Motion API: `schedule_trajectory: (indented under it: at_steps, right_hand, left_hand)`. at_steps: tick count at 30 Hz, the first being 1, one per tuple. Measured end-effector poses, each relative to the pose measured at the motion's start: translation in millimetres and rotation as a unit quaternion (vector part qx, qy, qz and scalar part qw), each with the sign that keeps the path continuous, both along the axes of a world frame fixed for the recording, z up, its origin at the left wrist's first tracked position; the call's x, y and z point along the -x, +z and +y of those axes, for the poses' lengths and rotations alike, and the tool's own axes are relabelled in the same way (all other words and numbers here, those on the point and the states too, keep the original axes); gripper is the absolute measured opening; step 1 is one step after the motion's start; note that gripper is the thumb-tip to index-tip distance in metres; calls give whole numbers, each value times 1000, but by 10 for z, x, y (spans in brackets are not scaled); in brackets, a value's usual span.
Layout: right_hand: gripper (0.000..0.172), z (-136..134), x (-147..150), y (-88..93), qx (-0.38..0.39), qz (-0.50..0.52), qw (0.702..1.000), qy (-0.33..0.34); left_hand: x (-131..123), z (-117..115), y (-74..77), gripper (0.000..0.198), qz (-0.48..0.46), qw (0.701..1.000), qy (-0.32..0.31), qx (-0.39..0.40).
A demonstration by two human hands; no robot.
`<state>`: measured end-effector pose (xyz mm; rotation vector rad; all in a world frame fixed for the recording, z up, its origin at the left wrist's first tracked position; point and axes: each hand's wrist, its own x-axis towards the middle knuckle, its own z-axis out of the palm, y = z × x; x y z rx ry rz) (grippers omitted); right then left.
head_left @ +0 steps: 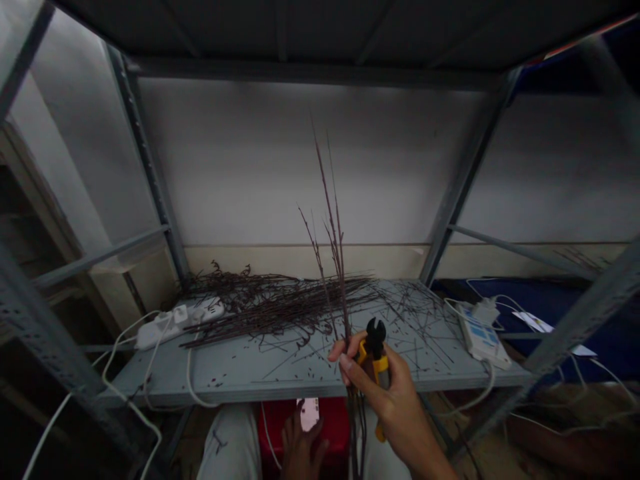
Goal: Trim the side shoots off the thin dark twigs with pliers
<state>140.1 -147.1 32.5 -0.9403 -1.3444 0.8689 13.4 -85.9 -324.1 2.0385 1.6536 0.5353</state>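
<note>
My right hand (387, 400) is closed around cutting pliers (377, 360) with black jaws and yellow handles. Its thumb and fingertips also pinch a small bunch of thin dark twigs (341, 287), which stand upright, their lower ends hanging below the shelf edge. Low between the knees, my left hand (300, 448) has its fingers apart over a bright, whitish flat thing (309, 413), perhaps a lit screen; dimness hides details. Behind the hands, a heap of dark twigs (280, 303) lies across the grey metal shelf (240, 377).
White power strips stand at the left (180, 320) and right (483, 337) of the shelf, with white cables hanging down. Loose twigs and cut bits (415, 313) are scattered around. Metal posts (467, 180) and an upper shelf frame the space. Something red (333, 427) is below.
</note>
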Motion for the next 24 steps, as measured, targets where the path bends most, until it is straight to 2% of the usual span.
schedule_trajectory:
  at_steps: [4,8,13,16,20,24]
  right_hand:
    - [19,-33,-6,-15,0,2,1000,0]
    - [19,-62,-18,-33,4,4,1000,2]
    - [19,-93,-26,-7,4,-2,1000,-5]
    - [19,-98,-22,7,4,-3,1000,-10]
    - [19,-88,-20,-2,2,-4,1000,-8]
    - [19,-37,-40,-20,10,-5,1000,-8]
  left_hand:
    - [109,-65,-131,44,10,997,-38,-71]
    - [275,-97,-96,43,34,991,-39,-121]
    - [407,-154,-12,59,100,994,-10,-40]
    - [422,-186,38,62,115,993,-5,11]
    - [410,-228,92,55,87,995,-41,7]
    - [416,-233,34,55,88,995,-40,-8]
